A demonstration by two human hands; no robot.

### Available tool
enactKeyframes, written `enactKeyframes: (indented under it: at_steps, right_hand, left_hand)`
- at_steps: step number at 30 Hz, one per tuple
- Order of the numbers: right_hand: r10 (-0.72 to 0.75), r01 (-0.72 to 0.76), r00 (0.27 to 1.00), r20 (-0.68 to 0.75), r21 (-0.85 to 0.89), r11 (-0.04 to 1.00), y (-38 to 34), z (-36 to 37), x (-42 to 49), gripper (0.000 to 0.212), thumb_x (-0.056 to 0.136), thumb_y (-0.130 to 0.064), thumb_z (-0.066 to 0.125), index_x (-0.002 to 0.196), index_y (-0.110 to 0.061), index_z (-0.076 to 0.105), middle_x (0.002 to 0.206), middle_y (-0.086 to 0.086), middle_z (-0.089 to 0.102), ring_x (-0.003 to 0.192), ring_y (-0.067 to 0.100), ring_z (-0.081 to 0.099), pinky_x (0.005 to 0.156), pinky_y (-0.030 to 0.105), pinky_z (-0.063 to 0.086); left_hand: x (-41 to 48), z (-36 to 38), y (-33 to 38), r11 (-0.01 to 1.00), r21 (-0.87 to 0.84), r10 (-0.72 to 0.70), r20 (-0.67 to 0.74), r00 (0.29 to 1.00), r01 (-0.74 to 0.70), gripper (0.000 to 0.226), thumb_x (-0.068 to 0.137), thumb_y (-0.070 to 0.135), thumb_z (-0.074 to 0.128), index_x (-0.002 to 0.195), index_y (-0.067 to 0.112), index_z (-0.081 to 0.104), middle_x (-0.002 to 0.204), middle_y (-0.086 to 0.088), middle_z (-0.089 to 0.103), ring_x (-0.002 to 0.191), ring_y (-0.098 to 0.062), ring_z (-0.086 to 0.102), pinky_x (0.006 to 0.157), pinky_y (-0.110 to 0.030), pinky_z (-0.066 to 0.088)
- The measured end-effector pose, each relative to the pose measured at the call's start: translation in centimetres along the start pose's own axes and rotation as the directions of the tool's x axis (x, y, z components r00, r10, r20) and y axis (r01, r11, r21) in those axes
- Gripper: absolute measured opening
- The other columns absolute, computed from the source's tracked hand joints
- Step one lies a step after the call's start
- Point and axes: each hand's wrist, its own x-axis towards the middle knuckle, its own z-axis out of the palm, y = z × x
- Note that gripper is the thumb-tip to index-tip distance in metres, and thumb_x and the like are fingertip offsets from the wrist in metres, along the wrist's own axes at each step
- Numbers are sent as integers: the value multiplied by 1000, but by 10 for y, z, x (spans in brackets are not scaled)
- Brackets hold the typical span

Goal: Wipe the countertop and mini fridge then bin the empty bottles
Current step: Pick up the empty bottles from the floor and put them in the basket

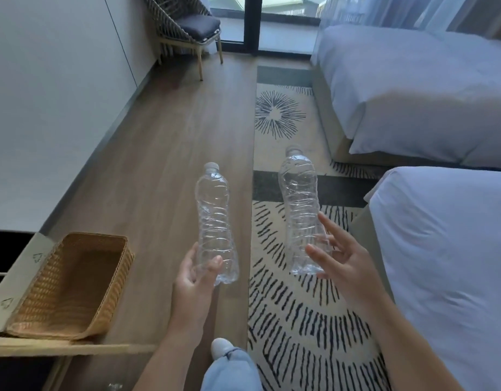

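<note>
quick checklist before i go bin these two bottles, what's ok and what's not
1. Left hand grip on the left bottle: ok, fingers and thumb are curled round its lower end.
2. Right hand grip on the right bottle: not ok, fingers are straight and spread, not wrapped round it.
3. Both bottles empty and capped: ok.
4. Bin in sight: not ok. Only a wicker basket shows, and whether it serves as the bin: cannot tell.
5. Countertop and mini fridge wiped: cannot tell, neither is in view.
</note>
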Motion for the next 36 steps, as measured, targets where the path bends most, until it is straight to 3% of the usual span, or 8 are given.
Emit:
enactKeyframes:
  at_steps: [3,8,14,20,25,28,30,36]
  right_hand:
    - [-13,15,1000,23,-54,998,-21,12,57,69,63,-46,63,126,-47,36,115,0,57,79,15,67,66,38,58]
    - [-48,51,997,66,-47,998,-35,38,131,76,58,-54,61,129,-45,37,121,1,54,88,15,66,72,37,58]
    - [-29,36,982,187,-29,999,-35,61,216,67,57,-55,62,120,-56,37,118,-1,56,85,12,67,69,32,57]
    - [-52,71,939,339,-44,996,-36,85,338,62,60,-50,65,116,-59,40,112,-5,59,80,3,66,69,32,58]
    - [-109,136,837,536,-10,991,-64,109,449,67,54,-57,66,117,-60,43,115,-5,60,84,12,67,77,42,56]
    - [-154,181,773,616,19,983,-81,134,498,65,54,-55,67,115,-59,44,108,-18,55,79,-2,65,64,27,57]
    - [-161,186,728,666,34,982,-88,159,519,62,54,-53,67,112,-60,46,100,-19,57,75,-3,65,60,27,57]
    - [-141,228,556,819,13,974,-101,241,521,60,57,-54,66,112,-63,44,105,-5,61,81,7,66,80,43,54]
  left_hand:
    - [53,3,24,1000,3,22,22,1000,-22,76,62,48,73,130,36,41,95,14,70,92,-1,63,77,-25,45]
    - [123,4,59,999,5,43,11,999,-43,82,62,51,71,135,32,38,106,6,66,102,-10,61,90,-33,45]
    - [186,9,73,999,9,45,-133,990,-44,73,67,53,70,131,36,38,106,10,64,97,-2,60,82,-26,45]
    - [256,22,90,998,-33,48,-324,945,-62,69,60,51,66,124,39,44,112,10,63,99,-4,61,86,-30,47]
    - [302,23,122,992,-79,44,-546,837,-103,67,56,54,67,119,43,46,109,17,62,95,3,61,84,-27,47]
    - [312,13,137,989,-88,31,-649,760,-116,62,62,54,70,117,46,46,111,14,64,99,-2,61,88,-31,47]
    - [309,2,138,993,-52,34,-727,686,-104,65,65,57,72,122,44,45,106,16,66,99,-1,61,89,-32,46]
    - [294,-39,125,1000,18,16,-885,464,0,86,54,66,61,132,35,42,115,11,61,104,-1,56,92,-32,43]
